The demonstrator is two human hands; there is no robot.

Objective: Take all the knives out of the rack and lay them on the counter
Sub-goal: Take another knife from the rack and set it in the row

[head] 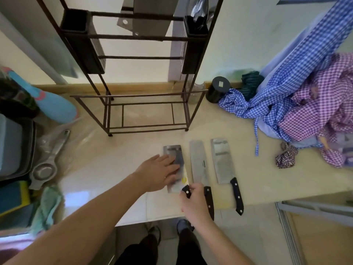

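Three cleavers with black riveted handles lie side by side on the pale counter (pixel 99 169), blades pointing to the dark metal rack (pixel 145 104). My left hand (pixel 158 172) rests flat, fingers spread, on the blade of the left cleaver (pixel 172 151). My right hand (pixel 193 203) grips that cleaver's handle at the counter's front edge. The middle cleaver (pixel 198 163) and the right cleaver (pixel 222 161) lie untouched beside it. A further blade (pixel 150 18) hangs in the top of the rack.
Checked blue and purple cloths (pixel 298 104) pile up at the right. A black cylinder (pixel 217 89) stands by the rack's right leg. At the left lie a metal tool (pixel 49 159), a green cloth (pixel 47 205) and a dark tray (pixel 17 148).
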